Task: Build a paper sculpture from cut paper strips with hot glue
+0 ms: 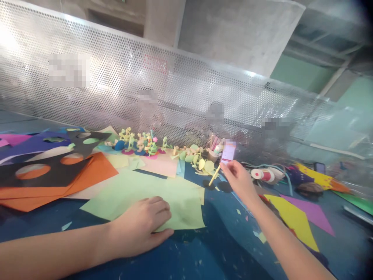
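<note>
Your left hand point(148, 217) rests palm-down, gripping nothing, over the near edge of the pale green sheet point(116, 194). Your right hand point(239, 181) pinches a thin yellow stick point(215, 175) slanting down-left; whether it touches the phone point(228, 153) behind, I can't tell. Small paper plants point(153, 147) stand farther left.
</note>
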